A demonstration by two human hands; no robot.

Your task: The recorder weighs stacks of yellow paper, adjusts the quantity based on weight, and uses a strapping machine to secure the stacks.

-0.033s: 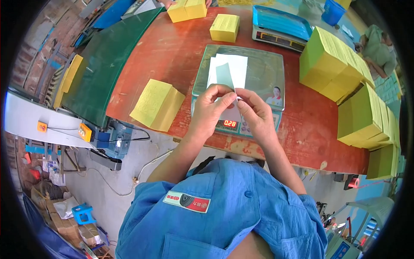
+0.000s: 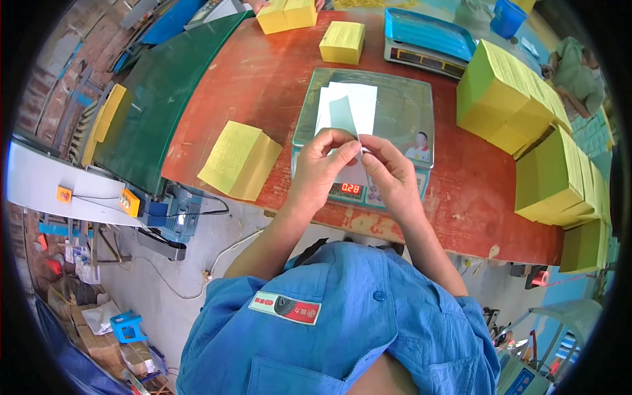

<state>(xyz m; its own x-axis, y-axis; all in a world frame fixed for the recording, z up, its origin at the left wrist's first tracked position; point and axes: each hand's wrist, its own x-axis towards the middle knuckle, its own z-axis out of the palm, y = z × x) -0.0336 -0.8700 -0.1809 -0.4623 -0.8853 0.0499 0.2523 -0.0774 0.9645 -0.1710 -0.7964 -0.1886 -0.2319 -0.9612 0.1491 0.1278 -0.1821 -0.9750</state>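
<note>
Just above the near edge of a digital scale, both hands pinch a narrow grey-green slip of paper. My left hand has its thumb and bent fingers closed on the slip from the left. My right hand pinches it from the other side, its thumb and forefinger close to the left thumb. White sheets of paper lie on the scale's plate beyond the fingers. Red digits glow on the scale's display, partly framed by the hands. To the left stands a stack of yellow paper.
The red table carries tall yellow stacks along its right side. Farther back are a smaller yellow block and another scale with a blue tray. A green conveyor belt runs at left. Another person's hands touch yellow blocks at the far edge.
</note>
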